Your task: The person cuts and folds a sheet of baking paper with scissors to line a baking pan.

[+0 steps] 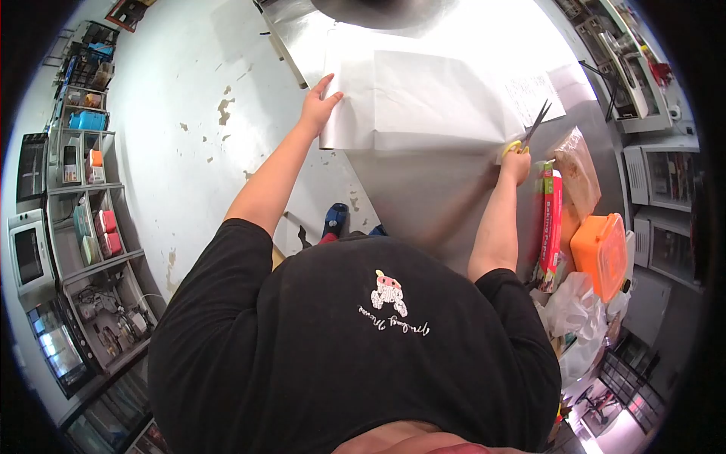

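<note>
A wide sheet of white baking paper [435, 102] lies across the metal table [423, 189]. At its left end, where the paper curls into a roll, my left hand [321, 108] grips the edge with thumb and fingers. My right hand [516, 166] is closed round the yellow handles of a pair of scissors [535, 125]. The scissor blades point away from me, slightly apart, beside the paper's right end. Under them lies a sheet with writing [541, 94].
Right of my right hand are a red and green baking paper box [552, 227], a clear bag with brown contents [580, 174], an orange lidded container [600, 253] and white plastic bags [578, 310]. A round dark object [386, 9] stands at the far edge. Shelves [83, 185] line the left.
</note>
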`<state>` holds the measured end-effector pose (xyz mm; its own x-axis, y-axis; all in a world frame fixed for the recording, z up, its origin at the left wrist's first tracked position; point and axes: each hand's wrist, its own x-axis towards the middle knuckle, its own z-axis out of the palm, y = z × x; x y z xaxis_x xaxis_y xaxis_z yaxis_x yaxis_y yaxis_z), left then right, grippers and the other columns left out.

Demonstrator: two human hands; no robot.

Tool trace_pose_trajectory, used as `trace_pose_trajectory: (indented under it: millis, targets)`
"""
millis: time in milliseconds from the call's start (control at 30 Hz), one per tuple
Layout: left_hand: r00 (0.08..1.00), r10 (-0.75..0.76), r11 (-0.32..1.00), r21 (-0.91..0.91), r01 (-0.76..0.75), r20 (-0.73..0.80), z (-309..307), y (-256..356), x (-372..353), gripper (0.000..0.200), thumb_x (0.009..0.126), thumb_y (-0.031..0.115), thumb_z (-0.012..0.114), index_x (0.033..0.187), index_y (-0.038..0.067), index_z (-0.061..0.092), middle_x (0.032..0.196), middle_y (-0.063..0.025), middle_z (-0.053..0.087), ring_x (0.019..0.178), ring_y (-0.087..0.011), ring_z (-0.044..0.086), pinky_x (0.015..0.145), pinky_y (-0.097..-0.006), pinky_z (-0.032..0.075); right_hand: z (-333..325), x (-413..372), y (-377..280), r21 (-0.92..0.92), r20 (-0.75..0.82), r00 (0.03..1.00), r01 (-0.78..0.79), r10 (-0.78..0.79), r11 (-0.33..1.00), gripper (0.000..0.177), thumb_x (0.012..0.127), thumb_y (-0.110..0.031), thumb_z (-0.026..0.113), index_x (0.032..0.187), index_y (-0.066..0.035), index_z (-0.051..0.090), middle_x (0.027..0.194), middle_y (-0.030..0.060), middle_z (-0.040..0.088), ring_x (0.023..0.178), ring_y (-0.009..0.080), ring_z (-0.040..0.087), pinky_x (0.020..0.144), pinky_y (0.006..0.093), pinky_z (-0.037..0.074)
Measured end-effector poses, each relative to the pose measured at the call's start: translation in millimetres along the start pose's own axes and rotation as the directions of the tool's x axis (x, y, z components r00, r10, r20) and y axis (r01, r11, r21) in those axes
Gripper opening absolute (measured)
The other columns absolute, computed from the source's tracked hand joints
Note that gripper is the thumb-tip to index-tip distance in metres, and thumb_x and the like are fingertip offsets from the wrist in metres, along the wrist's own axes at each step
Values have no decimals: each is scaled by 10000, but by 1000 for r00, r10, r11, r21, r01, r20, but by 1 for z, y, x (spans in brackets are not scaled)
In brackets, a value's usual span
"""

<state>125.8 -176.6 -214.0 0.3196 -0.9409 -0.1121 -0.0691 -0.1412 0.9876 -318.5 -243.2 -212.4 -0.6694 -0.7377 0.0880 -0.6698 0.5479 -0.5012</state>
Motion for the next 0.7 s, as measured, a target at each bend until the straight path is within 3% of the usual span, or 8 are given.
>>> trace_pose_trajectory:
  millis: [67,433,567,633,700]
  targets:
    - [999,28,999,-33,-29,-43,2,-4,2,482,830,164,623,1296,126,507,1260,-167,520,1147,-244,492,956,-330,400,-2,-3,-1,4,-6,1000,6,-6,1000,282,796,-305,591,913,-50,625,942,180,657,915,386,613,790,475,475]
    - [996,71,997,22,-70,-51,1,-12,6,421,866,202,571,1281,147,531,1275,-196,474,1195,-277,446,1002,-350,352,-9,-10,5,12,-3,1000,28,-28,1000,252,770,-228,624,937,-41,607,940,184,652,911,379,611,794,460,473]
    - [994,86,994,73,-80,-75,0,-18,9,418,859,207,582,1273,173,541,1257,-199,460,1191,-293,426,1004,-365,350,-35,-66,17,155,-94,936,352,-340,923,265,777,-197,671,911,8,570,871,187,633,820,381,606,721,438,467]
    - [992,87,991,114,-76,-93,2,-7,2,416,856,207,585,1269,179,544,1252,-195,459,1185,-291,425,1001,-365,354,-60,-118,24,309,273,895,264,-351,914,247,765,-161,683,894,9,557,837,162,620,757,328,603,685,394,466]
    - [991,79,986,155,-62,-106,3,1,-3,414,854,207,588,1265,184,547,1248,-190,457,1178,-289,424,998,-366,358,-84,-175,20,399,588,722,132,-364,907,218,756,-141,671,872,8,563,811,145,618,728,280,596,663,366,461]
